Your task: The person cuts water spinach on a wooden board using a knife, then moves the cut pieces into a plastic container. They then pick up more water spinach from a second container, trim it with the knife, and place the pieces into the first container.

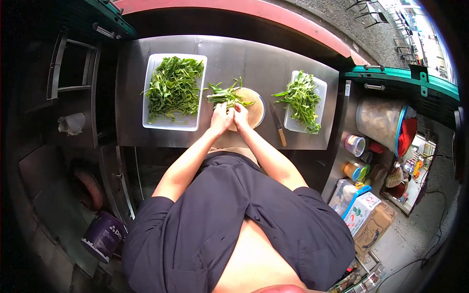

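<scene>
both hands meet at the near edge of the round cutting board (256,111), mid tabletop (234,53). left hand (221,118) and right hand (241,117) are pressed side by side, fingers curled shut round the stem ends of a bunch of greens (225,94). that tight grip looks meant to keep the stalks bundled while the leaves fan out over the board's far side. the knife (278,128) lies free just right of the board, handle toward the person, handy for the right hand. 2 white trays flank the board: the left tray (171,125) is heaped with greens, the right tray (293,126) holds a smaller pile.
</scene>
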A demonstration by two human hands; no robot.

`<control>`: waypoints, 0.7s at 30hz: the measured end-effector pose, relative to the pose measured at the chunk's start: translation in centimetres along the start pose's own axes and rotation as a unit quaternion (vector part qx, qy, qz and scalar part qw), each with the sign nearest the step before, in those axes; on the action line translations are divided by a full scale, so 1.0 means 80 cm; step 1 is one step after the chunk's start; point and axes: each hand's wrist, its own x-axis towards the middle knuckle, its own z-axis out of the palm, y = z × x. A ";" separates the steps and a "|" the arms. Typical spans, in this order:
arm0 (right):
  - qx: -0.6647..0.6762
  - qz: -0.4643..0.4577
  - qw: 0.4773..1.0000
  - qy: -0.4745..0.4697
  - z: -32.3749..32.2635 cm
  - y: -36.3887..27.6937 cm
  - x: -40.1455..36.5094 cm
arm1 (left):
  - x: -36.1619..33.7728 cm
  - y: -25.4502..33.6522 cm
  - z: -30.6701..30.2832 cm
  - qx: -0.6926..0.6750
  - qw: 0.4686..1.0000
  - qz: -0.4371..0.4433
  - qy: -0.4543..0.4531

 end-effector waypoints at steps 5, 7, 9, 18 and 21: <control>-0.136 -0.079 0.986 0.045 -0.014 -0.034 -0.029 | 0.006 -0.009 -0.033 0.109 0.993 0.027 0.048; -0.128 -0.062 0.989 0.051 -0.040 -0.011 -0.027 | 0.001 -0.020 -0.035 0.107 0.991 0.033 0.073; -0.180 -0.061 0.978 0.091 -0.059 0.005 -0.028 | -0.005 -0.029 -0.036 0.081 0.996 0.021 0.036; -0.305 -0.111 0.946 -0.010 -0.037 -0.018 -0.029 | -0.029 -0.079 0.040 -0.179 0.951 -0.207 -0.147; -0.312 -0.134 0.940 0.014 -0.019 -0.017 -0.023 | -0.027 -0.088 0.051 -0.223 0.955 -0.171 -0.093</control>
